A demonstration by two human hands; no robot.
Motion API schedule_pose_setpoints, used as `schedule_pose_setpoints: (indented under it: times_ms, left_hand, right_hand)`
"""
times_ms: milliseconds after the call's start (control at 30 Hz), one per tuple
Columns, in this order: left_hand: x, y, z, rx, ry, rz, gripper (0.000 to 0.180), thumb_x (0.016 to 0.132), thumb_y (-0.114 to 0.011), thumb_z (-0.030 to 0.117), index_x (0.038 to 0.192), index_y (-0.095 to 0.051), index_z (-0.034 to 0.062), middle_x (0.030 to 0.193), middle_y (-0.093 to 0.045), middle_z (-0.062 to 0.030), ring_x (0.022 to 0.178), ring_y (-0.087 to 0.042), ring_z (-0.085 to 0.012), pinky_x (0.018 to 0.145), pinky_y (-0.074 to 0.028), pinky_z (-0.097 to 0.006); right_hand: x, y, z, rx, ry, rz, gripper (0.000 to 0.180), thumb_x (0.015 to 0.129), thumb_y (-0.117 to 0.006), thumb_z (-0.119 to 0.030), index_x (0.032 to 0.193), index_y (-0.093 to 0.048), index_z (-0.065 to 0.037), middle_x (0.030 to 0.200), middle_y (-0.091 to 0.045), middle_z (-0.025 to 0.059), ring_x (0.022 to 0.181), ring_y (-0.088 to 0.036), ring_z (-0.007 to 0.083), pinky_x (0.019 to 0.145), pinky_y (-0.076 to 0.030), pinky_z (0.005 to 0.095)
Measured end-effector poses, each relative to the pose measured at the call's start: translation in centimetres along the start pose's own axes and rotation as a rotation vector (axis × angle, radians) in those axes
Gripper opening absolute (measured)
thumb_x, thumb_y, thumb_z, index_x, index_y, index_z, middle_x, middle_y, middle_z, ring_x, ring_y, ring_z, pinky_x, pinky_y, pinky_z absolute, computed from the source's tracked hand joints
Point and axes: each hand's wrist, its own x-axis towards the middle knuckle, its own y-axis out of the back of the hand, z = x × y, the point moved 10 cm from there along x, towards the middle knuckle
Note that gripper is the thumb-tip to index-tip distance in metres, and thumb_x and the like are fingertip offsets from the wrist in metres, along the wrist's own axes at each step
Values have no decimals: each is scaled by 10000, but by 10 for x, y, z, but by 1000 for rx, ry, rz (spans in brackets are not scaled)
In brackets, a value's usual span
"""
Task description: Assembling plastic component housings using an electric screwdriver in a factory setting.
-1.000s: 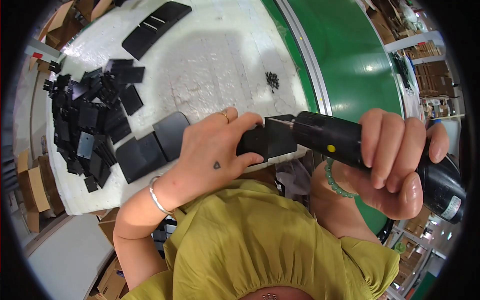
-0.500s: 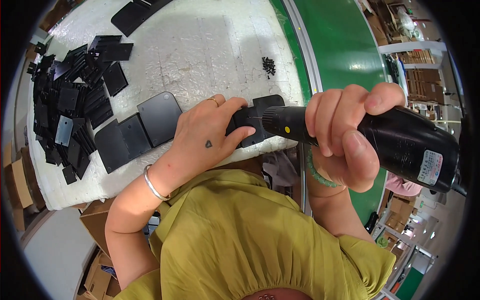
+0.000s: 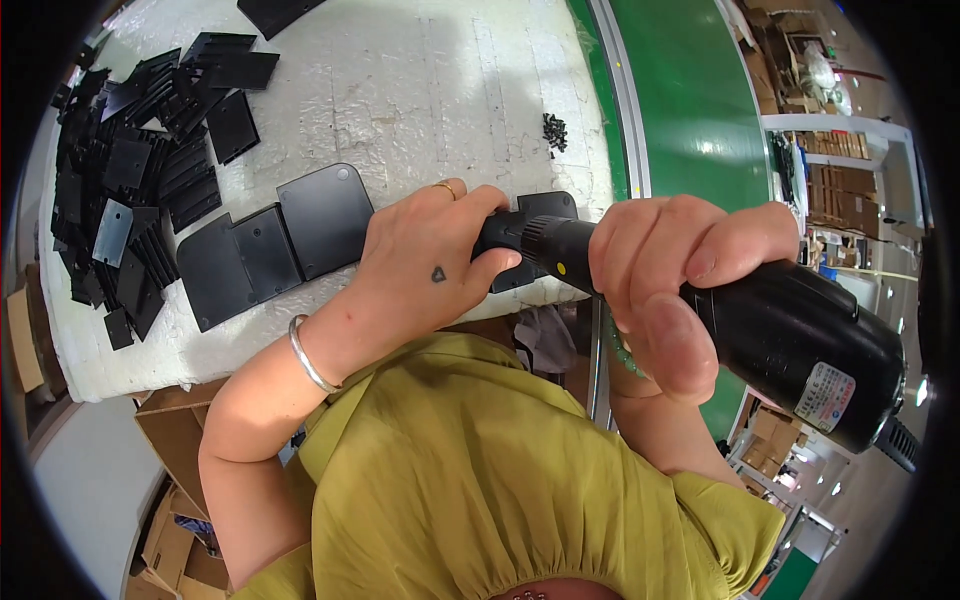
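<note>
My right hand (image 3: 685, 285) is wrapped round a black electric screwdriver (image 3: 790, 335), which lies across the view with its nose (image 3: 555, 243) pointing left. The nose meets a black plastic part (image 3: 552, 206) at the edge of the foam; the bit's tip is hidden. My left hand (image 3: 430, 250) grips this part between thumb and fingers, right beside the screwdriver's nose. Just left of that hand lies a joined black plastic panel (image 3: 268, 250) with rounded corners.
White foam sheet (image 3: 400, 120) covers the work surface. A heap of black plastic pieces (image 3: 140, 170) lies at the left, and a small pile of black screws (image 3: 554, 133) at the right. Beyond the foam runs a green belt (image 3: 700, 110) with a metal rail (image 3: 630, 110).
The screwdriver's nose has moved onto the part beside my left fingers, and its rear end has swung lower. My left hand keeps its grip. The whole view has shifted slightly.
</note>
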Motion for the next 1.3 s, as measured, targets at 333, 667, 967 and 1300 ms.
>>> schedule_pose_setpoints:
  times_ms: [333,667,967,1300]
  left_hand:
    - [2,-3,-1,5,27,-35,333,710,-708,203,970,-519,115,692,-507,-75,678,-545,-290,591,-411,-393]
    - [1,-1,1,-13,24,-23,317,708,-702,175,952,-511,104,678,-505,-82,674,-544,-289,586,-408,-395]
    - [-1,2,1,-50,-7,24,303,705,-694,148,942,-512,96,657,-490,-85,657,-536,-292,574,-406,-402]
    - [-3,0,1,114,101,-152,353,726,-692,249,1019,-549,115,748,-522,-77,718,-520,-278,638,-418,-367]
  right_hand:
    - [-2,4,2,4,19,32,283,736,-576,-18,907,-363,-90,607,-459,18,459,-413,108,480,-378,263]
    - [-1,2,0,-3,22,13,317,743,-546,-40,1004,-375,-93,600,-452,-2,448,-406,91,471,-366,254]
    - [2,-5,1,54,16,-114,266,721,-571,23,880,-384,-78,614,-486,37,474,-462,131,490,-399,283]
    - [15,62,-11,119,208,161,291,768,-512,-32,1033,-392,-38,610,-443,44,463,-413,131,479,-379,284]
